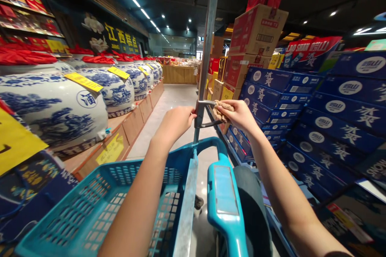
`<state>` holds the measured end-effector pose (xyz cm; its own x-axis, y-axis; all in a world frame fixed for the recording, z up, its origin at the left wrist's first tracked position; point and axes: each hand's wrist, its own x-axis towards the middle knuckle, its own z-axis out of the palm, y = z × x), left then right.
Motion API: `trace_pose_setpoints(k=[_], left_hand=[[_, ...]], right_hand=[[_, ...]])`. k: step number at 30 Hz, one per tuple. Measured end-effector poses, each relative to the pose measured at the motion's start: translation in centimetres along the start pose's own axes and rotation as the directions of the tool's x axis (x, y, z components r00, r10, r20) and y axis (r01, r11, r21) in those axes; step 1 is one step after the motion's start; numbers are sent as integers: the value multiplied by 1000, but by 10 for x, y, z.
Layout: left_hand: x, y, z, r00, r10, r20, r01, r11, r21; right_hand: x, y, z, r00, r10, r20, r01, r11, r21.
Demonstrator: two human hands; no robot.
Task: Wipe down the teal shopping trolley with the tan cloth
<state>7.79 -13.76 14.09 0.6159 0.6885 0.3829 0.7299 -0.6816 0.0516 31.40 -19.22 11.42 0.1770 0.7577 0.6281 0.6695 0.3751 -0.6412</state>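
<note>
A grey metal pole (208,36) rises in the middle, with a metal loop (208,103) sticking out to its right. My left hand (177,122) is closed at the pole's left side, its thumb and fingertips pinched against it. On the loop's outer end is a tan braided rope (222,112), and my right hand (238,113) grips it between thumb and fingers. Below my forearms a teal plastic basket (105,204) is left of the pole's base, with only its slotted floor and sides showing inside. A teal handle (224,188) with a clear panel stands on the right.
Large blue-and-white jars (51,108) with red cloth tops line a wooden ledge (144,108) on the left. Stacked blue boxes (271,100) and brown cartons (259,28) rise on the right. A tiled aisle (177,92) runs ahead to a wooden counter (179,75).
</note>
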Motion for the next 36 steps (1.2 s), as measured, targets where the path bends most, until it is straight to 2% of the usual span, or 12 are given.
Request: trace_pose_setpoints(k=[2,4,8,11,14,17,21,25,28,33,36], left_hand=[[0,0,-1,1000,-11,-10,11,1000,13],[-1,0,-2,1000,-10,-20,10,1000,25],[0,-3,0,999,5,-46,-6,1000,-9],[1,-6,2,999,10,-50,-14,997,-71],[2,-8,4,999,4,-53,-10,995,-101],[2,-10,5,998,0,-68,-8,993,-119],[3,-10,5,997,-3,-79,-6,993,-114],[2,-8,4,998,-8,-61,4,998,-67],[1,-7,3,998,-6,-68,2,998,-58],[1,-3,0,999,-6,-46,4,999,-36],[1,-2,0,999,-14,-38,13,1000,-22]], right_hand=[[8,-13,4,996,-85,-3,84,991,-106],[12,-21,13,986,-167,-27,161,976,-144],[5,-14,29,967,-234,-102,229,972,-56],[-9,7,29,969,-176,-173,190,979,69],[-25,30,23,977,-30,-210,71,979,193],[-29,37,17,976,22,-219,15,986,165],[-7,13,14,985,-104,-134,100,994,-40],[13,-11,18,984,-176,-30,176,984,-17],[2,-1,20,991,-113,-72,117,992,55],[-35,38,17,976,118,-184,-73,969,235],[-33,38,13,976,155,-155,-116,964,238]])
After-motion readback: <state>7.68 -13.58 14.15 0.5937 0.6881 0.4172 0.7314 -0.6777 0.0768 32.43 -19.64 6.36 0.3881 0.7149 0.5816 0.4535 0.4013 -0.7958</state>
